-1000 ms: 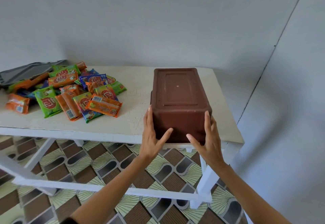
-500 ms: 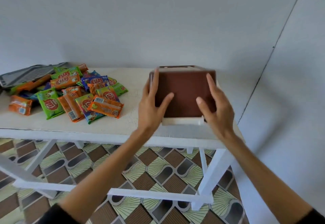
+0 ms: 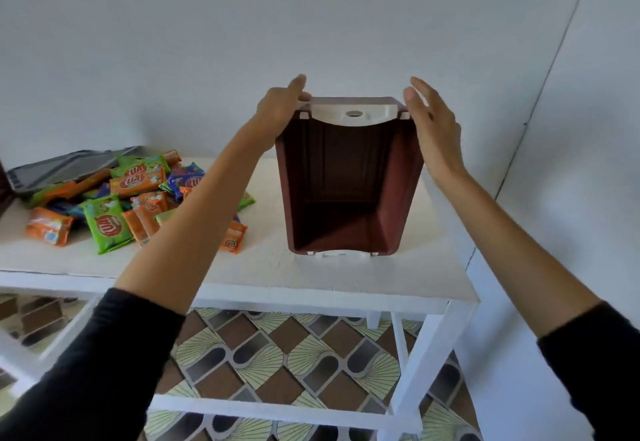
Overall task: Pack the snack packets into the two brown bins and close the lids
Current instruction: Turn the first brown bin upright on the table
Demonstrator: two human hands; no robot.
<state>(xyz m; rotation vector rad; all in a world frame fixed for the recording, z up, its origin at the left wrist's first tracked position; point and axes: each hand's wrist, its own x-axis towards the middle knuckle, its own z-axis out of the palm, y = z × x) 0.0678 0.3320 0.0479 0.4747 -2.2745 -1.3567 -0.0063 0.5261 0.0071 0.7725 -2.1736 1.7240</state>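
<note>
The brown bin [image 3: 346,177] stands on its short end on the right part of the counter [image 3: 277,267], with its open mouth turned toward me, so I can look inside: it holds nothing. In my judgement it is kept in this pose only as a step in setting it mouth-up, ready for filling.

My left hand [image 3: 280,108] grips the top left corner of the bin. The thumb lies on the white rim piece [image 3: 353,114] and the fingers curl around behind. My right hand [image 3: 433,128] is spread open, with straight fingers, at the upper right wall. I cannot tell if the palm really touches the wall or is only just beside it. It seems to steady the bin so that it does not fall over.

The snack packets [image 3: 138,194] lie in a loose heap on the left part of the counter, well apart from the bin. None of them is packed yet. A grey lid [image 3: 65,166] lies behind the heap.
</note>
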